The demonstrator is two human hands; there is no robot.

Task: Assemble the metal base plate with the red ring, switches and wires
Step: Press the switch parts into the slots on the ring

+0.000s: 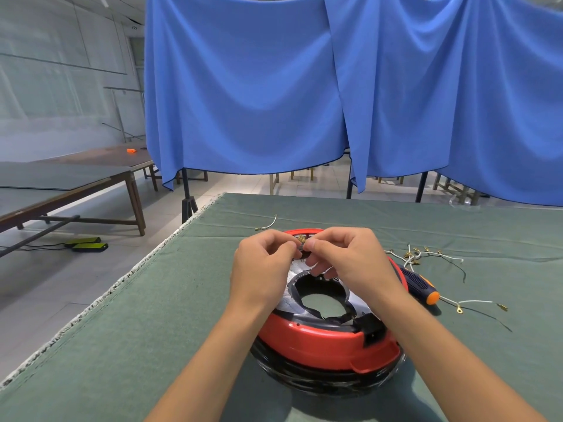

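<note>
The red ring (320, 342) sits on a black base in the middle of the green table, with the shiny metal base plate (292, 300) inside it around a central hole. Above its far side, my left hand (262, 263) and my right hand (347, 257) meet fingertip to fingertip and pinch a small black switch (301, 242) with brass terminals. Most of the switch is hidden by my fingers. A black part (370, 327) sits at the ring's near right rim. A bundle of white and black wires (420, 257) with brass lugs lies to the right.
A screwdriver (422, 284) with a dark blue and orange handle lies right of the ring. One loose white wire (268, 224) lies at the far left of the table (152, 330). Another wire (475, 303) lies at the right. Blue curtains hang behind; the table's left edge is near.
</note>
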